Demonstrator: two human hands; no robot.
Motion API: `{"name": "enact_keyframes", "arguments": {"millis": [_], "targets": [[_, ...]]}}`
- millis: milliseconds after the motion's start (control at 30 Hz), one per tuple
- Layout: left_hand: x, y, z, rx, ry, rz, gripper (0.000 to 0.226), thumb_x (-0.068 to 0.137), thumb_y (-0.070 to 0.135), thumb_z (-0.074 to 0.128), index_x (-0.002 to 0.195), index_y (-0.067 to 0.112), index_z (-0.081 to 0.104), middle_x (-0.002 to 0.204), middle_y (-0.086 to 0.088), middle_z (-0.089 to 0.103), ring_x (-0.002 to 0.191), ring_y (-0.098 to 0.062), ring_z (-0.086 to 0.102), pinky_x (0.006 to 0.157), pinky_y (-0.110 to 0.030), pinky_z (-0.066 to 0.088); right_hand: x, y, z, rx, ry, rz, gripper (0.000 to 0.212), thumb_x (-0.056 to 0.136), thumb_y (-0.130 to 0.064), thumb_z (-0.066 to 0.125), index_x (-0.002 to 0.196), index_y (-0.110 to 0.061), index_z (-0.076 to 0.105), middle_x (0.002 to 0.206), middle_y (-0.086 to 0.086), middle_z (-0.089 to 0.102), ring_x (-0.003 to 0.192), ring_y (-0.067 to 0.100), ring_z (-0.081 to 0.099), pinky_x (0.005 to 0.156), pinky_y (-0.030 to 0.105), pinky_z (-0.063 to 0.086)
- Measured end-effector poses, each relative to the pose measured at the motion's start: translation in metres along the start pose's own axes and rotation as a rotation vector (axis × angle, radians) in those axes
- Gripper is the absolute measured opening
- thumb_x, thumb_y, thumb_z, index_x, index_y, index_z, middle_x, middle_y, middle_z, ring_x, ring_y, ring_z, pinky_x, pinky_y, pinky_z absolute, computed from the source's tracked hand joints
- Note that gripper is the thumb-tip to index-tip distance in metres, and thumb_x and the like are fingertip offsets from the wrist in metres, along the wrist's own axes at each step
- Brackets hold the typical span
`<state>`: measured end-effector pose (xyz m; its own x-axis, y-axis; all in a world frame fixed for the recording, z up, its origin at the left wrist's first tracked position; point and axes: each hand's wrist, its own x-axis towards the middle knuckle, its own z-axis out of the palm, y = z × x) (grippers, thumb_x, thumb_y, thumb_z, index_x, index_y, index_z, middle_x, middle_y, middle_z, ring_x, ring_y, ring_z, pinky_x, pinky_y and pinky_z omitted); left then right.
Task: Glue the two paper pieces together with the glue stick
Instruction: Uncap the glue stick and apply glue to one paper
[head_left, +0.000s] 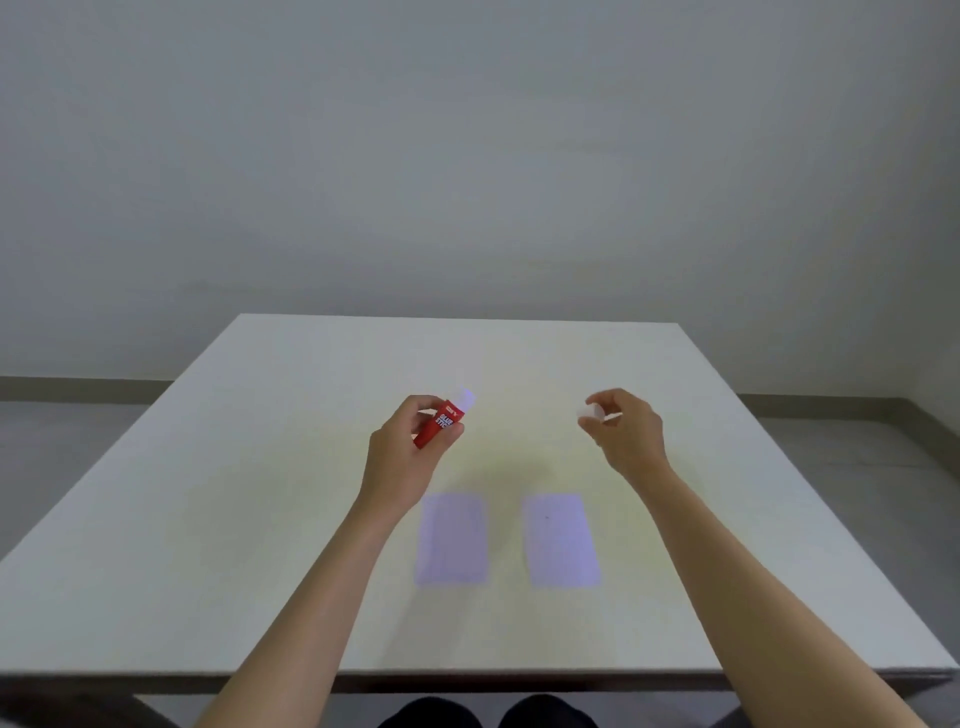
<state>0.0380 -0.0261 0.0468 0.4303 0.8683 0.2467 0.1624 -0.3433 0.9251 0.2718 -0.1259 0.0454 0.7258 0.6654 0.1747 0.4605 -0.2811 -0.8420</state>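
Two pale lilac paper pieces lie side by side on the white table (208, 467), the left paper (452, 540) and the right paper (562, 540), a small gap between them. My left hand (410, 452) holds a red glue stick (441, 423) tilted up to the right, its whitish glue tip bare. My right hand (626, 431) is raised to the right of it, its fingertips pinched on the small white cap (590, 411). Both hands hover beyond the papers, apart from each other.
The table's near edge runs across the bottom, with dark knees below it. A plain grey wall stands behind the table's far edge, and grey floor shows on both sides.
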Motion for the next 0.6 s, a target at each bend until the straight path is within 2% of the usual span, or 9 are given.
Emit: {"name": "enact_keyframes", "arguments": {"millis": [67, 133, 200, 300, 367, 433, 500, 567, 600], "targets": [[-0.001, 0.004, 0.001, -0.159, 0.03, -0.098, 0.009, 0.087, 0.03, 0.063, 0.095, 0.027, 0.059, 0.088, 0.013, 0.074, 0.084, -0.003, 0.063, 0.067, -0.016, 0.044, 0.003, 0.023, 0.003, -0.139, -0.032, 0.026, 0.022, 0.082, -0.007, 0.064, 0.104, -0.007, 0.067, 0.1, 0.009, 0.068, 0.085, 0.027, 0.063, 0.073, 0.026, 0.043], [-0.002, 0.008, 0.002, -0.289, 0.066, -0.174, 0.007, 0.091, 0.031, 0.058, 0.096, 0.026, 0.056, 0.091, 0.014, 0.075, 0.093, -0.003, 0.064, 0.067, -0.019, 0.045, 0.002, 0.04, 0.005, -0.249, -0.071, 0.028, 0.026, 0.083, -0.006, 0.061, 0.109, -0.007, 0.066, 0.109, 0.011, 0.067, 0.094, 0.028, 0.063, 0.08, 0.032, 0.047], [-0.002, 0.01, 0.002, -0.337, 0.098, -0.204, 0.009, 0.09, 0.031, 0.059, 0.095, 0.025, 0.054, 0.089, 0.016, 0.074, 0.091, -0.003, 0.064, 0.065, -0.016, 0.045, 0.002, 0.051, 0.007, -0.321, -0.091, 0.004, 0.03, 0.085, -0.004, 0.058, 0.113, -0.008, 0.065, 0.114, 0.011, 0.065, 0.102, 0.028, 0.06, 0.085, 0.036, 0.047], [-0.001, 0.01, 0.003, -0.322, 0.133, -0.218, 0.019, 0.085, 0.033, 0.066, 0.097, 0.022, 0.057, 0.071, 0.016, 0.071, 0.072, -0.002, 0.064, 0.065, -0.018, 0.04, 0.0, 0.06, 0.011, -0.384, -0.115, -0.046, 0.036, 0.086, -0.004, 0.053, 0.12, -0.011, 0.062, 0.117, 0.011, 0.062, 0.112, 0.028, 0.054, 0.086, 0.034, 0.043], [-0.001, 0.009, 0.004, -0.324, 0.137, -0.221, 0.019, 0.085, 0.03, 0.068, 0.098, 0.02, 0.06, 0.071, 0.013, 0.072, 0.077, -0.01, 0.067, 0.069, -0.02, 0.044, -0.002, 0.063, 0.012, -0.391, -0.121, -0.068, 0.04, 0.086, -0.002, 0.052, 0.124, -0.012, 0.06, 0.117, 0.013, 0.061, 0.115, 0.03, 0.052, 0.087, 0.034, 0.042], [-0.001, 0.009, 0.005, -0.35, 0.134, -0.227, 0.016, 0.083, 0.027, 0.07, 0.095, 0.019, 0.062, 0.074, 0.01, 0.074, 0.085, -0.02, 0.069, 0.081, -0.03, 0.051, -0.003, 0.062, 0.009, -0.373, -0.154, -0.086, 0.048, 0.084, -0.002, 0.053, 0.131, -0.015, 0.054, 0.116, 0.014, 0.06, 0.115, 0.032, 0.05, 0.089, 0.034, 0.041], [-0.003, 0.012, 0.006, -0.348, 0.132, -0.226, 0.014, 0.082, 0.025, 0.072, 0.093, 0.019, 0.065, 0.072, 0.009, 0.074, 0.086, -0.021, 0.069, 0.089, -0.037, 0.052, -0.004, 0.056, 0.004, -0.404, -0.192, -0.119, 0.064, 0.082, -0.006, 0.059, 0.141, -0.023, 0.041, 0.121, 0.014, 0.054, 0.116, 0.032, 0.049, 0.092, 0.035, 0.041], [-0.004, 0.013, 0.009, -0.362, 0.14, -0.216, 0.005, 0.082, 0.021, 0.071, 0.086, 0.017, 0.07, 0.075, 0.007, 0.074, 0.085, -0.02, 0.069, 0.09, -0.039, 0.054, -0.008, 0.04, 0.003, -0.445, -0.142, -0.167, 0.076, 0.081, -0.014, 0.065, 0.147, -0.026, 0.03, 0.133, 0.013, 0.046, 0.122, 0.031, 0.043, 0.098, 0.041, 0.039], [-0.005, 0.016, 0.013, -0.391, 0.147, -0.214, 0.003, 0.082, 0.018, 0.071, 0.079, 0.018, 0.072, 0.075, 0.005, 0.074, 0.084, -0.019, 0.07, 0.087, -0.037, 0.056, -0.013, 0.029, 0.006, -0.356, -0.107, -0.188, 0.076, 0.081, -0.017, 0.068, 0.146, -0.024, 0.03, 0.136, 0.012, 0.044, 0.124, 0.029, 0.043, 0.101, 0.042, 0.038]]}}
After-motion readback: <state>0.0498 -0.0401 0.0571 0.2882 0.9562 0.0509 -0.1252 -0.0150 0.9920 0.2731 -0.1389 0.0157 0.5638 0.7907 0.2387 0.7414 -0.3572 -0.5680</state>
